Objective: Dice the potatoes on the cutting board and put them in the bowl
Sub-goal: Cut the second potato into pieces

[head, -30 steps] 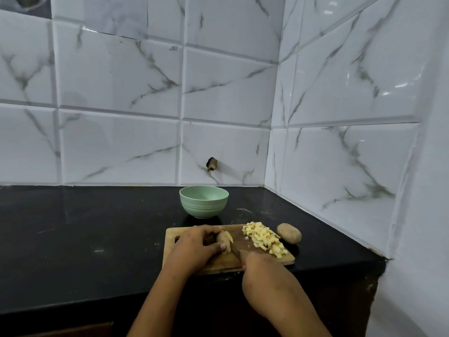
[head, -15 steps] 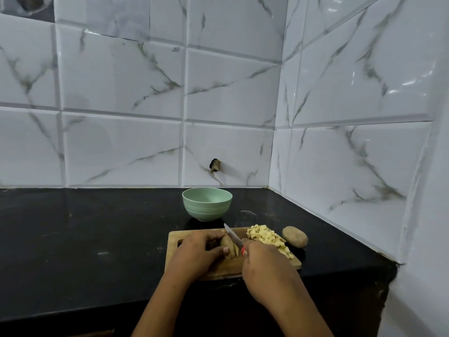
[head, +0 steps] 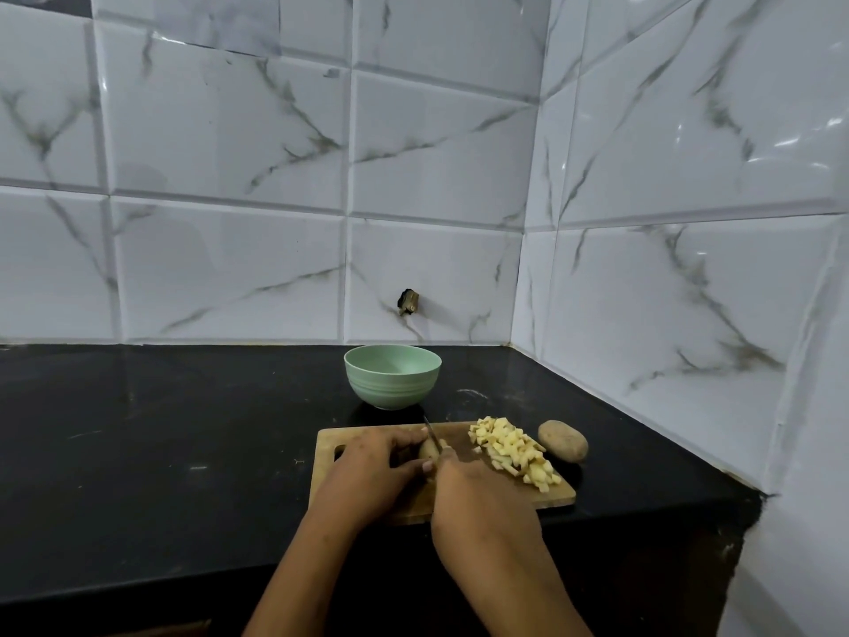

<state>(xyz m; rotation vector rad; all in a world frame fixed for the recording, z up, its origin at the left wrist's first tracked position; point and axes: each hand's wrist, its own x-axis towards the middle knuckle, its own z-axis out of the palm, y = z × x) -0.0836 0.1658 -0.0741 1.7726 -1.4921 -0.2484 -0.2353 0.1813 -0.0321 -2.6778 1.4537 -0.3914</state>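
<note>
Bench [head: 161, 452]: black and glossy, set in a corner of white marble-patterned wall tiles [head: 229, 177].
Cutting board [head: 327, 438]: wooden, with a handle slot at its left end, lying near the bench's front edge.
Potato piece [head: 428, 449]: partly cut, at the middle of the board, pinned under the curled fingers of the left hand [head: 372, 466].
Knife [head: 431, 432]: narrow blade angled up and away, its edge on the potato piece. The right hand [head: 478, 494] grips it, and the handle seems to be buried in the fist.
Hands: close together, apparently touching over the potato piece.
Diced potato [head: 512, 452]: pale yellow heap on the right part of the board.
Whole potato [head: 563, 440]: unpeeled, on the bench just beside the board's right end.
Bowl [head: 390, 393]: pale green, upright, on the bench just behind the board.
Wall fitting [head: 408, 302]: small and dark, above the bowl; its kind is unclear.
</note>
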